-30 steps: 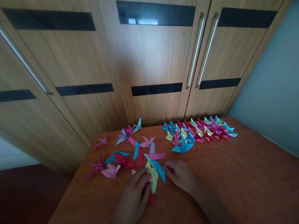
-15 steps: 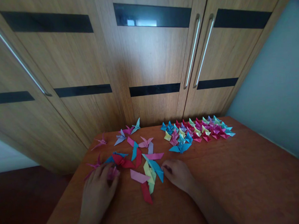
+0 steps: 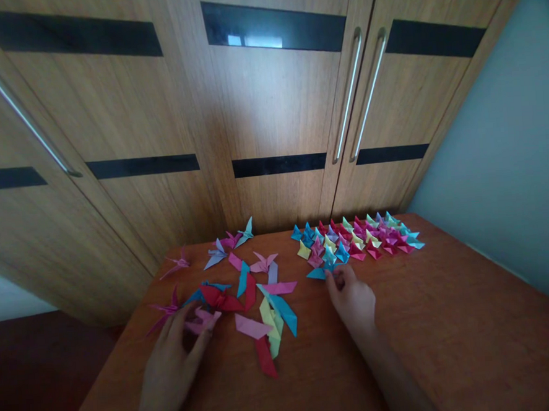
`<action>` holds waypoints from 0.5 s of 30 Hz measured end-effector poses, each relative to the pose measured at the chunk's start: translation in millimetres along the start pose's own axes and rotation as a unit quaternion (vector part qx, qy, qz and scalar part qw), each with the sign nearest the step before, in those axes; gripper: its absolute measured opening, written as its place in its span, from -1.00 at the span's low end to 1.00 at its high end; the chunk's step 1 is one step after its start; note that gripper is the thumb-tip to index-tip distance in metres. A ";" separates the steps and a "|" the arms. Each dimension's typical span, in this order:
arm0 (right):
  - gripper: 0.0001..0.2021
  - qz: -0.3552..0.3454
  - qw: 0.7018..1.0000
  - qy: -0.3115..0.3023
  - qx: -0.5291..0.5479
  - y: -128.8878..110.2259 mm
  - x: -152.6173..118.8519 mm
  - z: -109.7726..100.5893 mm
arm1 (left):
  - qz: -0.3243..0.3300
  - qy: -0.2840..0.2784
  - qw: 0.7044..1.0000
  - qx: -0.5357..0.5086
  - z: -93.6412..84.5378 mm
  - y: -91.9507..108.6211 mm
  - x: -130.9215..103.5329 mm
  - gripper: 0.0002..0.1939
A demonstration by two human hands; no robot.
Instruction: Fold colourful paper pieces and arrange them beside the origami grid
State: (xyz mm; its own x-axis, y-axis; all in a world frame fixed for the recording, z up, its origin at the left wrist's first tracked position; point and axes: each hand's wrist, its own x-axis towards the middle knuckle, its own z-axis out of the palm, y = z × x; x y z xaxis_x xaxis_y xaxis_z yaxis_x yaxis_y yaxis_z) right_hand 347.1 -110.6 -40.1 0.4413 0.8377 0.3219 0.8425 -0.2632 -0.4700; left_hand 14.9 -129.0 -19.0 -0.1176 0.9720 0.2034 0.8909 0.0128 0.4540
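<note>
My left hand (image 3: 169, 354) is curled at the left of the table, its thumb and fingers around a pink paper crane (image 3: 202, 320). Farther right, my right hand (image 3: 355, 300) pinches the blue paper crane (image 3: 316, 273) at the front of the rows of folded paper pieces; its fingers hide part of that crane. A red paper crane (image 3: 220, 297) lies just beyond my left fingertips, with a magenta crane (image 3: 168, 308) to their left. Between the hands are folded paper strips: pink (image 3: 253, 325), blue (image 3: 285, 313), yellow (image 3: 273, 326) and red (image 3: 266, 358).
Rows of colourful folded paper pieces (image 3: 358, 240) stand at the back right of the brown table (image 3: 449, 319). Several more cranes, including a lavender one (image 3: 215, 254), lie at the back left. A wooden cabinet (image 3: 268, 106) rises behind, with a wall (image 3: 496, 173) at right.
My right hand has moved from beside the blue strip, forward and right, onto the blue crane. My left hand's fingers have parted slightly, showing more of the pink crane. The view has shifted a little.
</note>
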 end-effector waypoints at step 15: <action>-0.74 0.030 0.995 -0.061 -0.071 8.3 7.4 3.5 | -0.010 -0.009 0.999 -0.030 -2.2 -5.6 0.5 -0.52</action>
State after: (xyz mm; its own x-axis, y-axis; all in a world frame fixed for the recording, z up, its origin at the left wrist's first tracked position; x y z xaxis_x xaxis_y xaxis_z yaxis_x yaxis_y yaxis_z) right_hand 356.3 -105.0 -44.5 0.4583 0.8682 0.1903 0.8550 -0.3723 -0.3610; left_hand 8.8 -129.1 -19.5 -0.1263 0.9757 0.1792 0.8605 0.0179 0.5091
